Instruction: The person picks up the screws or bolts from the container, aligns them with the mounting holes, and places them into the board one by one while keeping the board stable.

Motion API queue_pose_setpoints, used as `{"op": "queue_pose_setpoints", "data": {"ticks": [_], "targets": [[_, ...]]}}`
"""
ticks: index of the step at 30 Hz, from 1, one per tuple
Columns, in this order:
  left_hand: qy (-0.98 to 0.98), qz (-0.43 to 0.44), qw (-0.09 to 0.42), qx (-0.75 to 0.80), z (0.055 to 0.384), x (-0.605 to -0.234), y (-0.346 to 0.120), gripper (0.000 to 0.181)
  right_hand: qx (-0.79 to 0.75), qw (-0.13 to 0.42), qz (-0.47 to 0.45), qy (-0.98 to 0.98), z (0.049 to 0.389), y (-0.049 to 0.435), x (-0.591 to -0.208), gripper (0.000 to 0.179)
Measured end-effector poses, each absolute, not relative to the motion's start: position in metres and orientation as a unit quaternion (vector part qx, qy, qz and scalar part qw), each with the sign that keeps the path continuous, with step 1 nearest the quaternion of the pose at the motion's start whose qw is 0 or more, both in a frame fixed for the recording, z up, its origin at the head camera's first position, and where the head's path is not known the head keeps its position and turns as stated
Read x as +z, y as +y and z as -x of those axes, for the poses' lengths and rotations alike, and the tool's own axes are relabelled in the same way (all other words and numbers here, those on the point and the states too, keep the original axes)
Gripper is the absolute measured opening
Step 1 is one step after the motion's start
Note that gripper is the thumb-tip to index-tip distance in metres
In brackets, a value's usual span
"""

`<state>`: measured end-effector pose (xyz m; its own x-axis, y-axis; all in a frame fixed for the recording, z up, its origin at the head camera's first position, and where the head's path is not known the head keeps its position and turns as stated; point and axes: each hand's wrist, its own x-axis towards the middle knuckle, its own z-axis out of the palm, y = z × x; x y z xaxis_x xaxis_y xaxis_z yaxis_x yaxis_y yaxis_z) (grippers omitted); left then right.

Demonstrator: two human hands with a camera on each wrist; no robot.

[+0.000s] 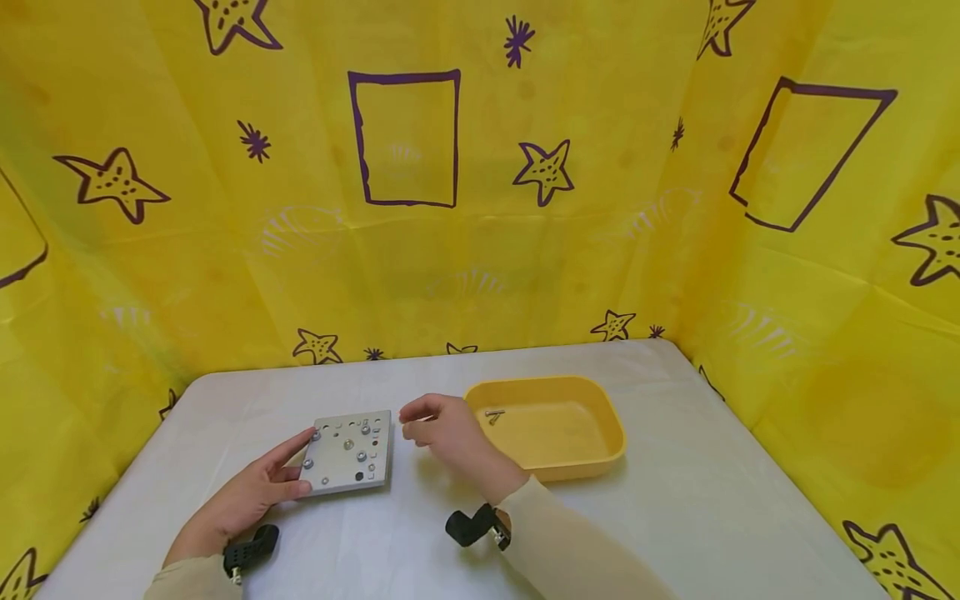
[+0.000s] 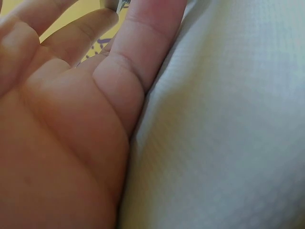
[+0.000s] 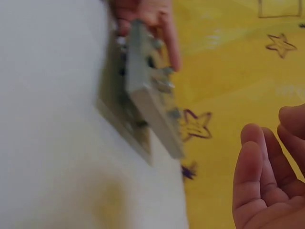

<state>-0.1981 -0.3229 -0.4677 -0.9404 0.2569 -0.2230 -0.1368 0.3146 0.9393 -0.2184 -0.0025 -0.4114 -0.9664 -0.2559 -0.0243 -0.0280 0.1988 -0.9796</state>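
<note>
The metal plate (image 1: 348, 452) lies flat between the hands: left hand (image 1: 251, 493) steadies its near-left edge with straight fingers, while right hand (image 1: 444, 433) (loosely curled, holding nothing) hovers just beside its far-right corner.

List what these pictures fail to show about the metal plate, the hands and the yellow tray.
- Metal plate: its screws are too small in the head view, and it is blurred in the right wrist view.
- Left hand: the left wrist view shows mostly palm; only a sliver of the plate at the top edge.
- Right hand: whether its fingers pinch something tiny is unclear.
- Small screw in the yellow tray: too small to tell its type.
</note>
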Motion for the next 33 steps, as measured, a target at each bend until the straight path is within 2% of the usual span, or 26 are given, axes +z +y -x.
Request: {"op": "queue_pose_setpoints", "data": {"ticks": [8, 14, 19, 23, 33], "targets": [[0.802, -0.035, 0.169, 0.572, 0.199, -0.467, -0.324, 0.094, -0.68, 0.037, 0.118, 0.723, 0.226, 0.069, -0.393, 0.027], [0.795, -0.035, 0.17, 0.582, 0.198, -0.469, -0.324, 0.095, -0.603, 0.023, 0.104, 0.791, 0.233, 0.107, -0.399, 0.042], [0.789, -0.035, 0.168, 0.59, 0.197, -0.469, -0.323, 0.094, -0.434, 0.084, 0.118, 0.889, 0.236, 0.122, -0.414, 0.059], [0.787, -0.036, 0.166, 0.593, 0.197, -0.467, -0.323, 0.094, -0.343, 0.127, 0.163, 0.916, 0.238, 0.127, -0.425, 0.064], [0.789, -0.039, 0.166, 0.59, 0.196, -0.466, -0.321, 0.094, -0.314, 0.122, 0.192, 0.922, 0.245, 0.128, -0.44, 0.065]]}}
